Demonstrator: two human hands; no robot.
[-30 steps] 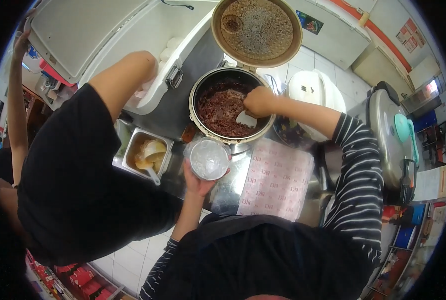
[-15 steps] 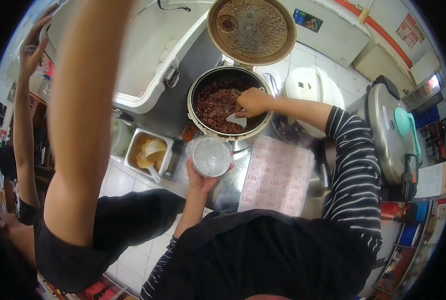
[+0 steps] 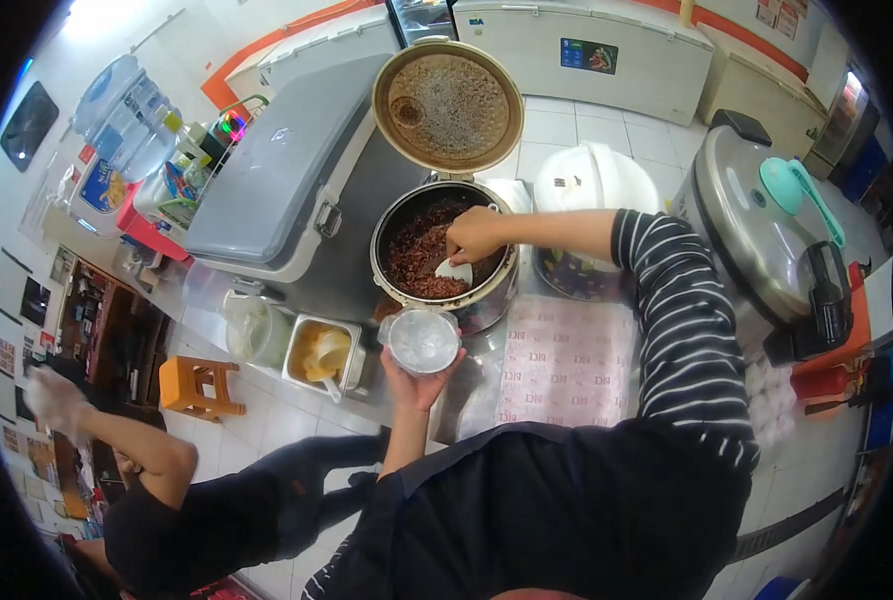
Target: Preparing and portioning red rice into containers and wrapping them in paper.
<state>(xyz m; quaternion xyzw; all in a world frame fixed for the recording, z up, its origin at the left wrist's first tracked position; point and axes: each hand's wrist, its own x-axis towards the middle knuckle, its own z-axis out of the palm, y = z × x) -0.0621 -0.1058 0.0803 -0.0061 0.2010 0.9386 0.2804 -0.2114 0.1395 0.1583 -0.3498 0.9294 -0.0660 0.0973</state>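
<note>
right hand [image 3: 476,235]: closed around the handle of a white scoop [image 3: 454,271], inside the mouth of the pot, blade down at the rice
left hand [image 3: 421,387]: wrapped from below around the bowl, thumb and fingers gripping opposite sides
bowl [image 3: 423,341]: held up over the table's near edge, just on the near side of the pot, clear film showing in its mouth
pot [image 3: 499,280]: open, set back from the near edge of the table [image 3: 473,385], with dark red rice [image 3: 418,250] inside and a stained lid [image 3: 448,105] raised behind
paper [image 3: 566,365]: pink print on white, flat at the table's near edge, right of the bowl
tray [image 3: 354,352]: at the table's near edge, left of the bowl, with yellow food and a ladle [image 3: 332,355] inside
cooler [image 3: 286,150]: lid down, left of the pot
co-worker's gloved hand [image 3: 56,400]: raised at far left, well apart from the table, too blurred to tell open or closed
</note>
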